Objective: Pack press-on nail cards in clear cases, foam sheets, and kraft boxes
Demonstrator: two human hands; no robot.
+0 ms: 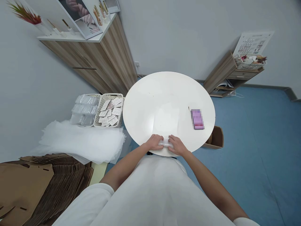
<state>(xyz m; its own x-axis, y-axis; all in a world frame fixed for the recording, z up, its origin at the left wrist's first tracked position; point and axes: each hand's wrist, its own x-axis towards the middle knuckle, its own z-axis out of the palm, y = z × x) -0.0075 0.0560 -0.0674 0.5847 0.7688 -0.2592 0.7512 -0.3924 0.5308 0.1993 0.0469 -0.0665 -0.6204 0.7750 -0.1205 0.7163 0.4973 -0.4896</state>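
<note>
At the near edge of the round white table, my left hand and my right hand grip the two ends of a small translucent roll. My fingers curl over it from either side, and whatever lies inside cannot be made out. A thin whitish translucent sheet lies flat on the table, stretching away from the roll. It looks like the same material as the large stack of foam-like sheets to my left.
A pixelated purple item lies on the round table, right of the sheet. Left stand a basket of printed cards, clear plastic packs and folded cardboard. An open cardboard box sits below the table's right edge.
</note>
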